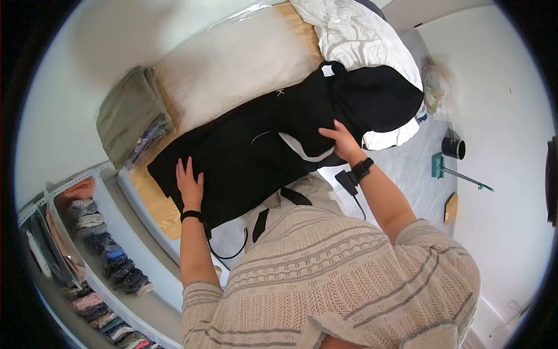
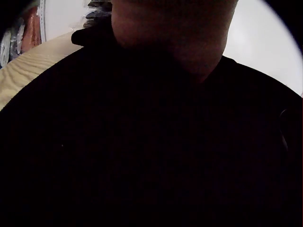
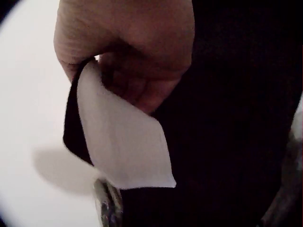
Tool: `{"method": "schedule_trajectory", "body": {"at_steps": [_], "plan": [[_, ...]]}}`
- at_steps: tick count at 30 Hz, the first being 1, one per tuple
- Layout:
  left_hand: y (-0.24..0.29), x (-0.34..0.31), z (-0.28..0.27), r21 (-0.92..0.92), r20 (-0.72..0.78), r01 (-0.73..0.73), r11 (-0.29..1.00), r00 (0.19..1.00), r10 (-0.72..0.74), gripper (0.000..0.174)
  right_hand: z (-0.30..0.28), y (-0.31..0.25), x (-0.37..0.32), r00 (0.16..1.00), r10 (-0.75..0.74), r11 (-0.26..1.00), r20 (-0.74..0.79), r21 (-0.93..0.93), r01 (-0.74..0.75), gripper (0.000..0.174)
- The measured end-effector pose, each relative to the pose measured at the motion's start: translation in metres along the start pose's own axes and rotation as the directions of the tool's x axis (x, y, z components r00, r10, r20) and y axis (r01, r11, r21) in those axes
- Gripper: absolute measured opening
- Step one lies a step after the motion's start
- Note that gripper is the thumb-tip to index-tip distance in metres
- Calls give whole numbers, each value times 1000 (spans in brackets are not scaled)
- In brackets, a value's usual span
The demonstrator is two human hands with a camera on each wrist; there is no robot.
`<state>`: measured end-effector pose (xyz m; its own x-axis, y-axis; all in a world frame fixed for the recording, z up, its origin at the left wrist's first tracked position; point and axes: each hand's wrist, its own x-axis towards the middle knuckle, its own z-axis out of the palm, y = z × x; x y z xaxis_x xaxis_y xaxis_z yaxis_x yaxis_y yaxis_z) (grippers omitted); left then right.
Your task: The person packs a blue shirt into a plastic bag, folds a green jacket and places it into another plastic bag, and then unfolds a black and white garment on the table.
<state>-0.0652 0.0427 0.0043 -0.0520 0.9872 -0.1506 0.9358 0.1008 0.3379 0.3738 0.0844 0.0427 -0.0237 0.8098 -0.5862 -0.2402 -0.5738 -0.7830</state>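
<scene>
A black hoodie (image 1: pixel 232 157) lies spread across the wooden table (image 1: pixel 165 212), its hood (image 1: pixel 383 96) toward the right and its hem toward the left. My left hand (image 1: pixel 190 185) rests on the cloth near the hem, fingers extended. Nearer the hood, my right hand (image 1: pixel 345 143) pinches an edge of the hoodie where a pale underside shows. In the right wrist view, curled fingers hold that flap with its white inner face (image 3: pixel 123 142) turned out. Dark cloth fills most of the left wrist view, where the left hand's fingers are hidden.
Behind the hoodie lies a clear plastic-wrapped white sheet (image 1: pixel 232 64). An olive packaged garment (image 1: pixel 131 110) sits at the table's left end, and white cloth (image 1: pixel 363 35) is heaped at the back right. Shelves of bagged clothes (image 1: pixel 107 247) stand left; a green-headed broom (image 1: pixel 439 166) is on the right.
</scene>
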Motion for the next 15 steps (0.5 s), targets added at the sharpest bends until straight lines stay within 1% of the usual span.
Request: {"method": "schedule_trajectory", "body": {"at_steps": [1, 2, 3, 4, 5, 6, 7, 8, 9, 10, 11, 12, 13, 14, 15], "plan": [[-5, 0, 3, 11, -9, -20, 1000, 1000, 20, 63, 0, -8, -14, 995, 95, 957, 8, 273, -93, 38], [-6, 1, 3, 23, -18, -39, 999, 999, 39, 61, -10, 1, -14, 996, 90, 957, 4, 277, -88, 38], [-7, 0, 4, 24, -18, -44, 999, 999, 45, 61, -23, 17, -12, 981, 188, 974, 51, 120, -193, 38], [-6, -1, 3, 23, -27, -47, 999, 998, 48, 60, -36, 30, -10, 953, 291, 957, 80, -43, -288, 38], [-6, -2, 3, 23, -37, -50, 998, 998, 51, 59, -42, 32, -5, 903, 429, 801, -35, -447, -398, 25], [-5, -1, 4, 24, -39, -53, 998, 998, 54, 59, -48, 32, 3, 904, 427, 803, -35, -445, -396, 25], [-6, 0, 4, 32, -28, -48, 998, 998, 49, 59, -51, 28, 11, 953, 299, 589, -51, -776, -226, 21], [-6, 0, 4, 42, -16, -41, 998, 999, 42, 60, -48, 20, 16, 985, 172, 248, -7, -967, -50, 23], [-7, -1, 3, 47, -13, -39, 998, 999, 39, 60, -46, 10, 20, 990, -8, 531, -138, -840, -112, 33], [-6, -1, 2, 45, -11, -53, 998, 999, 53, 60, -42, -6, 31, 978, -126, 637, -166, -769, -48, 32], [-5, -1, 1, 42, -10, -70, 997, 997, 70, 61, -41, -17, 45, 929, -304, 643, -210, -765, 37, 30], [-4, -1, -1, 45, -7, -73, 996, 997, 74, 61, -41, -20, 67, 828, -488, 611, -276, -786, 98, 31], [-3, 0, -2, 68, 17, -53, 996, 998, 52, 63, -40, -29, 83, 804, -505, 628, -313, -773, 94, 35], [-3, 0, -3, 93, 40, -30, 995, 999, 27, 65, -44, -31, 102, 805, -505, 630, -312, -771, 96, 35], [-3, 0, -4, 99, 40, -26, 995, 999, 22, 65, -47, -30, 124, 793, -493, 621, -358, -783, 33, 37]]}}
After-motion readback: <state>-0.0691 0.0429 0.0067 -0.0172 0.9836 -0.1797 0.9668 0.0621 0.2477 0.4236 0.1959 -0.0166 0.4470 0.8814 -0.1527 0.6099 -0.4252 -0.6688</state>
